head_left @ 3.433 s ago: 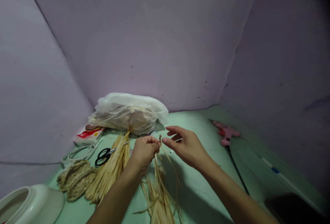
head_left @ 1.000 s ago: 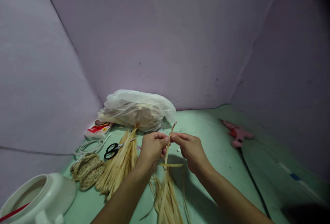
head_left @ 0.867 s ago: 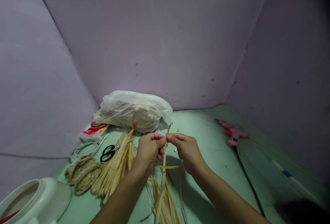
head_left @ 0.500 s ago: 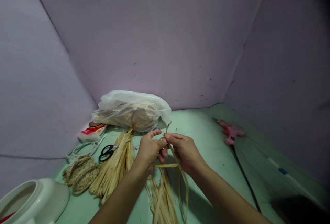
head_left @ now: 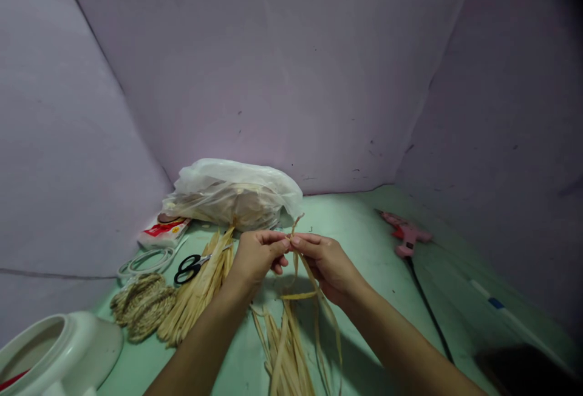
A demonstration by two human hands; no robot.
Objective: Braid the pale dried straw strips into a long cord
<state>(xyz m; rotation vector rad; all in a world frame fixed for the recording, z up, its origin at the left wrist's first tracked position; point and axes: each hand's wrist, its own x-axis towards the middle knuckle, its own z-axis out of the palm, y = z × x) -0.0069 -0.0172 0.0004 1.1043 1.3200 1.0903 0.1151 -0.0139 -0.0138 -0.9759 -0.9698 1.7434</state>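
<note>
Pale straw-coloured fibre strips (head_left: pixel 324 300) hang from my fingertips, with a short twisted end (head_left: pixel 297 224) poking up above them. My left hand (head_left: pixel 262 256) pinches the strips between thumb and forefinger. Close against it, my right hand (head_left: pixel 323 262) pinches the same strips just below the twisted end. Beneath my hands a loose bunch of fibre strips (head_left: pixel 289 353) lies on the green tabletop (head_left: pixel 359 232). Left of my left forearm rests a larger bundle of dry strips (head_left: pixel 200 299), and black-handled scissors (head_left: pixel 187 269) lie partly under it.
Coils of braided cord (head_left: pixel 143 308), a white cable loop (head_left: pixel 146 264) and a red-and-white packet (head_left: pixel 164 233) lie at left. A white pot (head_left: pixel 86 347) stands in front of them. A plastic bag (head_left: pixel 237 195) sits at the back. A pink glue gun (head_left: pixel 407 235) lies right, with its black cord.
My right hand was open and apart from the strips earlier; now both hands pinch them. In the last second, strips have swung to the right and my left fingers have closed in again.
</note>
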